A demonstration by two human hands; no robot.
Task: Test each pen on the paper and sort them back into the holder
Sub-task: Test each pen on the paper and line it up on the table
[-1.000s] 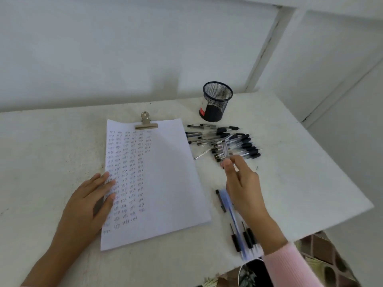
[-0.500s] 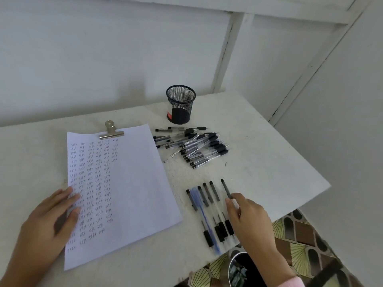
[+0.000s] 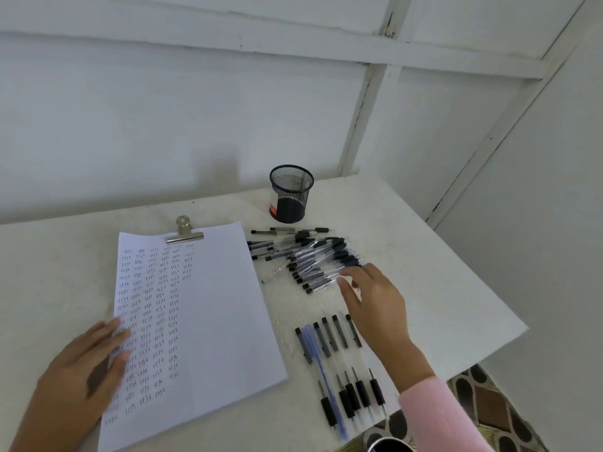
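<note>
Fingers of the left hand (image 3: 88, 370) are laid straight and flat on the lower left edge of the white sheet of paper (image 3: 212, 305). The left half of the sheet is filled with columns of small handwritten marks, and its top is held by a silver metal bulldog clip (image 3: 184, 231). Nothing is gripped by this hand.

The right hand (image 3: 375, 305), reaching out of a pink ribbed sleeve (image 3: 437, 415), is stretched forward with its fingers (image 3: 347, 290) spread loosely and only slightly bent, and nothing is held in it. Its fingertips are placed at the near edge of the loose pile of clear-barrelled pens with black caps (image 3: 310, 259). Whether a pen is touched cannot be told, as the tips are blurred.

The pile is spread on the white table (image 3: 424, 272) just right of the paper. The black wire-mesh pen holder (image 3: 291, 194) is stood upright just behind it.

A separate row of black-ended pens (image 3: 341, 332) is laid side by side at the near table edge, beside the right wrist. A long blue-barrelled pen (image 3: 321, 367) is laid among them at a slant.
</note>
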